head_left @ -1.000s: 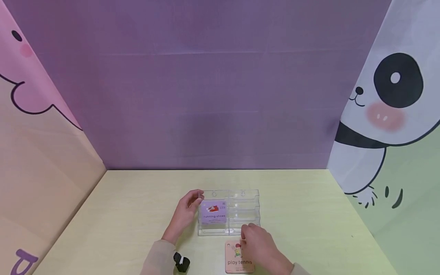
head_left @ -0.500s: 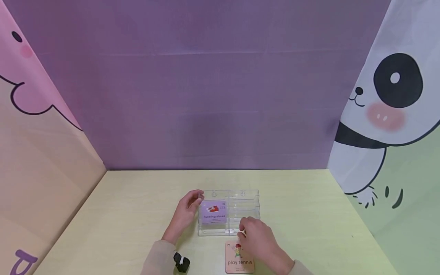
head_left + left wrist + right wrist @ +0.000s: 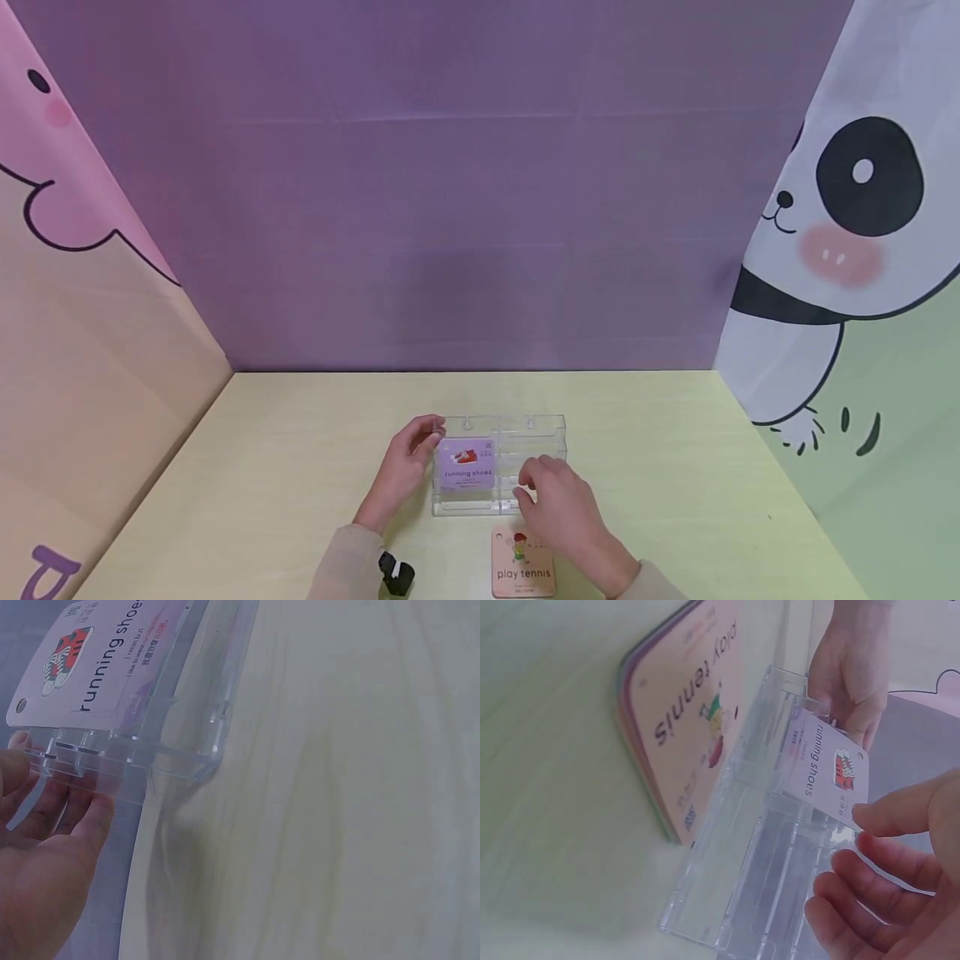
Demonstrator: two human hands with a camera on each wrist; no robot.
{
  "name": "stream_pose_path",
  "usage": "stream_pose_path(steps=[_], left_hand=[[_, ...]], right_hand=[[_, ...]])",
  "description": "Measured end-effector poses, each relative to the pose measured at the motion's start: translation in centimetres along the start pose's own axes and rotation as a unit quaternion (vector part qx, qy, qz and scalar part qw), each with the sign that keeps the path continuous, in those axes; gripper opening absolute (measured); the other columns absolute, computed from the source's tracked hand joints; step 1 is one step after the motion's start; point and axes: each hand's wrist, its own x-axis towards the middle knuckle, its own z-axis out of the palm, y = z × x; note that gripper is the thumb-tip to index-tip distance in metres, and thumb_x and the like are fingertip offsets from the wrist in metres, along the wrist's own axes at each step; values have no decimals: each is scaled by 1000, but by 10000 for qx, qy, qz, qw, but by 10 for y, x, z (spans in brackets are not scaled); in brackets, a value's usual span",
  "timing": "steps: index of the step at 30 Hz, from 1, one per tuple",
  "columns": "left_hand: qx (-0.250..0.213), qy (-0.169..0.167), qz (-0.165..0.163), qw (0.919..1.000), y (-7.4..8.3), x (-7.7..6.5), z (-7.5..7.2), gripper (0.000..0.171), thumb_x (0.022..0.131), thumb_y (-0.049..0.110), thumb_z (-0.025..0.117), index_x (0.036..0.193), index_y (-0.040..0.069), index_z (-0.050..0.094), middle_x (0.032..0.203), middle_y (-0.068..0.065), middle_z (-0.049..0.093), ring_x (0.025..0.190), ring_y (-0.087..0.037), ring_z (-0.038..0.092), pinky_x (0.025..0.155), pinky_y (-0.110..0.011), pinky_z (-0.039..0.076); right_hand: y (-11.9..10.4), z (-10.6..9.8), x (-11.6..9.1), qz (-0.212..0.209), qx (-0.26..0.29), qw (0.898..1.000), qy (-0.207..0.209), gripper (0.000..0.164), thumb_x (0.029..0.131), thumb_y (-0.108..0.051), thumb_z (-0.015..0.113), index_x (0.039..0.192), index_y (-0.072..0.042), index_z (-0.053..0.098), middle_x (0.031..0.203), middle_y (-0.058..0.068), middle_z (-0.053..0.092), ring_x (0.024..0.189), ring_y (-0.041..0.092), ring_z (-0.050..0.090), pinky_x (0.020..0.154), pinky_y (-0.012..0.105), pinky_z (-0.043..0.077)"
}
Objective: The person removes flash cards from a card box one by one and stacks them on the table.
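A clear plastic tiered card rack (image 3: 532, 425) with two columns stands on the table. A purple flashcard reading "running shoes" (image 3: 467, 467) sits in its left column. My left hand (image 3: 405, 467) holds the rack's left edge; in the left wrist view its fingers (image 3: 75, 814) are behind the clear side and the thumb lies in front. My right hand (image 3: 562, 508) hovers over the rack's lower right part, fingers loosely bent and a gap between thumb and index, with nothing visible between them. A stack of flashcards (image 3: 682, 712), topped by an orange "play tennis" card (image 3: 522, 575), lies before the rack.
A small black object (image 3: 397, 575) lies beside the left sleeve (image 3: 348, 562). The pale wooden table (image 3: 660, 450) is bounded by a purple back wall (image 3: 465, 208) and printed side panels, with a panda (image 3: 847, 217) on the right.
My right hand has risen away from the card stack, up and slightly left over the rack, uncovering more of the "play tennis" card. The left hand and rack have stayed in place.
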Motion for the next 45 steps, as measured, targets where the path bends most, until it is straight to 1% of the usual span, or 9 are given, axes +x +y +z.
stream_pose_path(steps=[7, 15, 21, 26, 32, 39, 45], left_hand=[[22, -19, -86, 10000, 1, 0, 0, 28, 104, 4, 56, 131, 3, 60, 125, -13, 67, 120, -30, 61, 110, -49, 45], [-43, -51, -180, 9998, 3, -2, 0, 30, 104, 7, 56, 134, 3, 59, 128, -14, 65, 123, -32, 59, 112, -52, 42], [-21, -35, -152, 9999, 2, -2, 0, 29, 104, 7, 57, 132, 4, 60, 128, -14, 65, 123, -32, 59, 112, -52, 42], [-7, -6, -134, 9999, 2, -1, -1, 29, 104, 7, 57, 132, 4, 60, 128, -14, 65, 124, -32, 59, 112, -52, 42], [0, -43, -269, 9996, 5, -2, -1, 31, 104, 9, 58, 134, 6, 60, 130, -13, 65, 125, -31, 58, 113, -51, 42], [-17, -45, -211, 9998, 6, -2, 0, 31, 103, 8, 58, 134, 5, 60, 131, -14, 64, 125, -32, 58, 112, -51, 42], [41, -44, -177, 9998, 5, -1, 0, 31, 103, 7, 58, 134, 4, 59, 130, -14, 64, 124, -32, 59, 111, -51, 44]], right_hand=[[-1, -1, 6, -148, 30, 9996, 251, 15, 86, -15, 79, 85, -14, 64, 80, -5, 58, 74, 11, 51, 58, 24, 45], [-5, -2, 13, -180, 41, 9994, 308, 13, 88, -16, 78, 86, -14, 65, 83, -2, 62, 78, 13, 53, 61, 26, 49], [-7, 0, 18, -291, 109, 9986, 417, 13, 89, -18, 78, 88, -14, 65, 86, -3, 63, 81, 14, 53, 62, 25, 50], [-7, 0, 21, -405, 192, 9974, 556, 12, 89, -14, 77, 89, -12, 66, 87, -1, 63, 82, 15, 55, 61, 25, 50], [-8, 1, 25, -439, 168, 9971, 603, 11, 89, -13, 77, 92, -10, 67, 90, -2, 63, 86, 17, 57, 67, 28, 54], [-10, 2, 30, -419, 254, 9969, 613, 12, 90, -16, 77, 93, -10, 67, 92, -2, 64, 90, 18, 59, 73, 32, 56], [-11, 4, 34, -489, 301, 9957, 728, 13, 89, -15, 78, 94, -10, 68, 93, -1, 65, 91, 19, 60, 76, 34, 56]])
